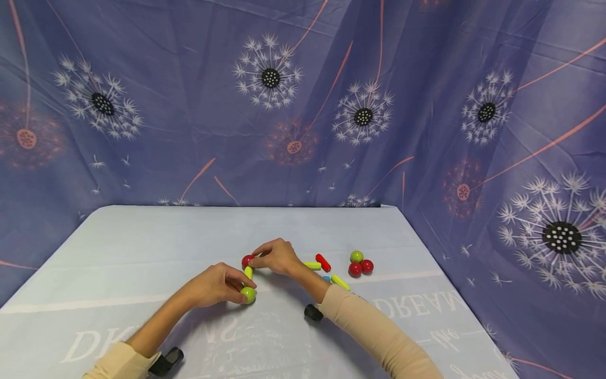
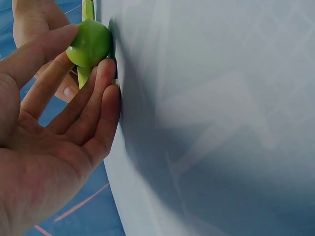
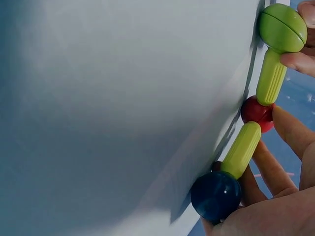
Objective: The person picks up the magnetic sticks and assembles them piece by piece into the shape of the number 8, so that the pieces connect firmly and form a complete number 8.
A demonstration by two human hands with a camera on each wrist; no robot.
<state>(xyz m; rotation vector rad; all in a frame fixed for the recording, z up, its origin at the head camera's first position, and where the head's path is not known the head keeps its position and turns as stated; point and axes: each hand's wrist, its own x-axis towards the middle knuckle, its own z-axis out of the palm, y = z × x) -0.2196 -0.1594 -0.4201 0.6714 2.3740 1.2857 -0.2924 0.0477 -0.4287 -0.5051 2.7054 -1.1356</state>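
A toy chain of balls and short ribbed rods lies on the table, shown best in the right wrist view: a green ball (image 3: 283, 28), a yellow-green rod (image 3: 270, 77), a red ball (image 3: 257, 113), another yellow-green rod (image 3: 241, 150) and a dark blue ball (image 3: 215, 196), all joined end to end. My left hand (image 1: 220, 287) pinches the green ball at the near end between thumb and fingers. At the far end my right hand (image 1: 279, 257) holds the chain, thumb against the red ball, other fingers behind the second rod and blue ball. In the head view this hand hides the blue ball.
Right of the hands lie loose pieces: a red rod (image 1: 323, 262), yellow-green rods (image 1: 340, 282) and a blue piece (image 1: 326, 278) partly behind the right forearm. Farther right, two red balls (image 1: 366, 266) and a green ball (image 1: 357, 256) sit together. A patterned curtain (image 1: 189, 105) hangs behind the table (image 1: 142, 231).
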